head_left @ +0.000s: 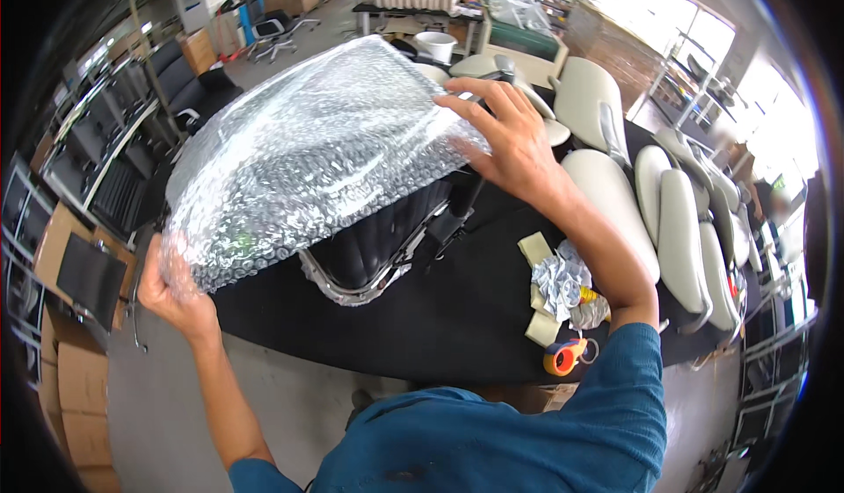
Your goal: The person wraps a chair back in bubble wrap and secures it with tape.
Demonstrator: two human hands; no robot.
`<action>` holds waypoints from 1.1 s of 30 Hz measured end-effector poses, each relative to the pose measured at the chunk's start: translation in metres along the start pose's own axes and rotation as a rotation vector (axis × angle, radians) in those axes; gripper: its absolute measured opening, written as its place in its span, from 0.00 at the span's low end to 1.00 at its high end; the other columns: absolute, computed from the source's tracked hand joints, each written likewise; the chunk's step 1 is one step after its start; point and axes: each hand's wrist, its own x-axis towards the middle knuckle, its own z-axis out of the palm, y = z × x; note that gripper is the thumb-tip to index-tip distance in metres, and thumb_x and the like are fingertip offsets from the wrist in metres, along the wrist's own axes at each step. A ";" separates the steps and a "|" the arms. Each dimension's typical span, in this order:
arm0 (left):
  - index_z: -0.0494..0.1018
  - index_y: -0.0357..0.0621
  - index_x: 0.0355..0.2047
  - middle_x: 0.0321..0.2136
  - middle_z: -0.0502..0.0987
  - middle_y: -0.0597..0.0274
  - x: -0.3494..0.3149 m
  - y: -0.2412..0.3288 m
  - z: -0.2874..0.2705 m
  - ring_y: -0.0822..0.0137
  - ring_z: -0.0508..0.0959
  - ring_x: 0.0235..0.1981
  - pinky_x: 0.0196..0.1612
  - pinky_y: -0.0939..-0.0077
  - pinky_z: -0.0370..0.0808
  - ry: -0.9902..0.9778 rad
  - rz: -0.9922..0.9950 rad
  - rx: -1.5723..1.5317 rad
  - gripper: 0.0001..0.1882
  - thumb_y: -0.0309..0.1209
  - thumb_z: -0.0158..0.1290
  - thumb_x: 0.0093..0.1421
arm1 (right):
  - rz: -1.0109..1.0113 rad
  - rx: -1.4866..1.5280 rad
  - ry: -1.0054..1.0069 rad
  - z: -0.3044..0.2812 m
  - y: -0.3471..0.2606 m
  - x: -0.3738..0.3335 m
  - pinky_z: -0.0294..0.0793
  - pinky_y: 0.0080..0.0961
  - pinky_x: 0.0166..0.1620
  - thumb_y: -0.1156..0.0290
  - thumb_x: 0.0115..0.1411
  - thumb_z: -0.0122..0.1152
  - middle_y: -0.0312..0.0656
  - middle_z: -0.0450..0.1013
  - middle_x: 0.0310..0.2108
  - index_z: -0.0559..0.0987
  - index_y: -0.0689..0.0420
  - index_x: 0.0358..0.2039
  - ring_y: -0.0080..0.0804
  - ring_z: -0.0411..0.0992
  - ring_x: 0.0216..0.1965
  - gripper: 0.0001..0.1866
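Observation:
A large sheet of clear bubble wrap (299,141) is held up and spread between my two hands. My left hand (180,295) grips its near left corner, the fingers partly seen through the plastic. At the right end, my right hand (514,137) has the edge between thumb and fingers, its upper fingers somewhat spread. Under the sheet lies a black padded chair part (360,251) with a shiny, silvery rim, on the black-covered table (387,335). The sheet hides most of this part, and a dark bar rises at its right side.
Several pale chair pads (607,194) crowd the table's right side. Near my right arm are crumpled paper (561,278) and an orange tape dispenser (563,358). Cardboard boxes (83,379) stand at left on the floor. A white bucket (434,47) stands beyond the table.

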 end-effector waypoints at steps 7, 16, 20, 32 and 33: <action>0.83 0.25 0.49 0.37 0.85 0.60 0.031 0.008 -0.002 0.74 0.82 0.38 0.46 0.77 0.79 -0.025 -0.192 -0.322 0.14 0.25 0.62 0.67 | -0.336 0.170 0.118 0.025 -0.064 0.064 0.71 0.44 0.57 0.71 0.48 0.78 0.40 0.71 0.65 0.76 0.44 0.68 0.45 0.72 0.59 0.43; 0.76 0.39 0.58 0.35 0.72 0.72 0.084 0.046 -0.019 0.79 0.68 0.32 0.34 0.79 0.65 -0.628 -0.126 0.096 0.29 0.32 0.71 0.57 | 0.133 1.039 -0.224 0.013 -0.057 0.138 0.77 0.18 0.41 0.66 0.72 0.68 0.29 0.81 0.30 0.83 0.57 0.58 0.13 0.76 0.35 0.17; 0.71 0.44 0.69 0.61 0.76 0.50 0.090 0.081 0.027 0.53 0.78 0.54 0.58 0.60 0.73 -0.291 0.732 0.288 0.49 0.50 0.76 0.50 | 0.175 1.103 -0.177 0.027 -0.046 0.156 0.75 0.17 0.37 0.68 0.72 0.65 0.33 0.81 0.29 0.82 0.57 0.58 0.14 0.76 0.33 0.16; 0.81 0.31 0.37 0.22 0.78 0.58 0.177 0.056 0.083 0.67 0.74 0.24 0.32 0.68 0.71 -0.887 0.337 0.085 0.13 0.33 0.59 0.67 | -0.433 0.256 0.099 0.029 -0.096 0.144 0.83 0.35 0.39 0.68 0.57 0.75 0.40 0.81 0.36 0.84 0.56 0.35 0.40 0.81 0.37 0.09; 0.81 0.31 0.37 0.21 0.76 0.61 0.193 0.060 0.087 0.71 0.72 0.25 0.32 0.69 0.70 -0.923 0.322 0.129 0.14 0.34 0.59 0.68 | -0.441 0.136 -0.068 0.045 -0.093 0.145 0.83 0.36 0.40 0.66 0.59 0.73 0.41 0.81 0.36 0.84 0.57 0.35 0.41 0.82 0.38 0.09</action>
